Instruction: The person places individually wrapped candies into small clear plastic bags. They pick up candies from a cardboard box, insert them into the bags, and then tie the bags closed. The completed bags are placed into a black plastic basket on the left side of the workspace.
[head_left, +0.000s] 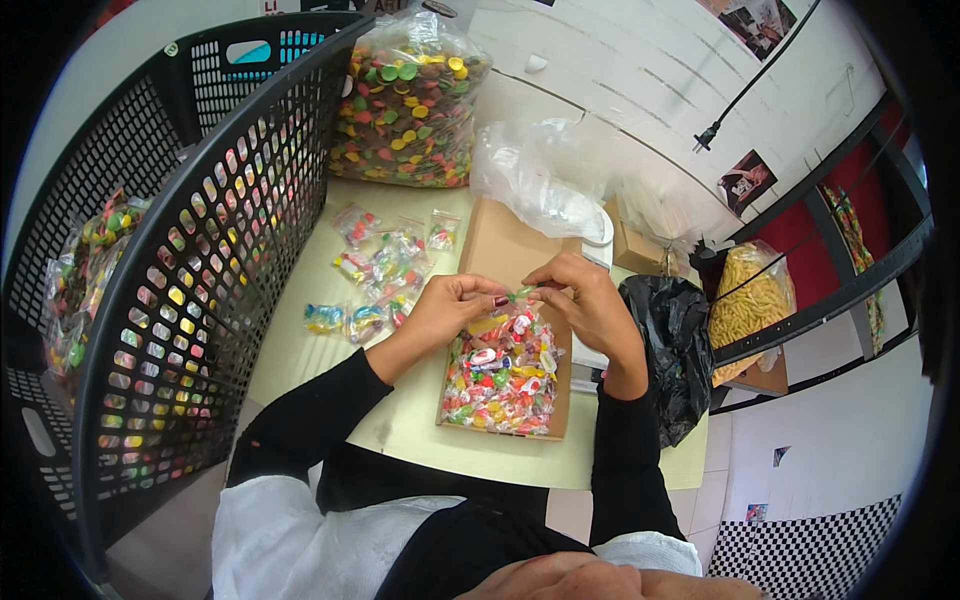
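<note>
My left hand (459, 301) and my right hand (583, 298) meet above an open cardboard box (564, 420). Between their fingertips is a small clear plastic bag (519, 295) with something green in or against it, pinched from both sides. Wrapped candies (499, 382) in mostly clear and coloured wrappers fill the near part of the box, and its lid (499, 236) lies folded back behind. To the left of the box, several small filled candy bags (390, 262) lie in a loose group on the pale table; two with blue wrappers (325, 319) are nearest the basket.
A tall black plastic basket (225, 195) holding bagged sweets stands at left. Behind are a large bag of coloured sweets (409, 112) and crumpled clear plastic (525, 172). A white device (600, 247) is partly hidden beside the box. A black plastic bag (667, 352) lies at right.
</note>
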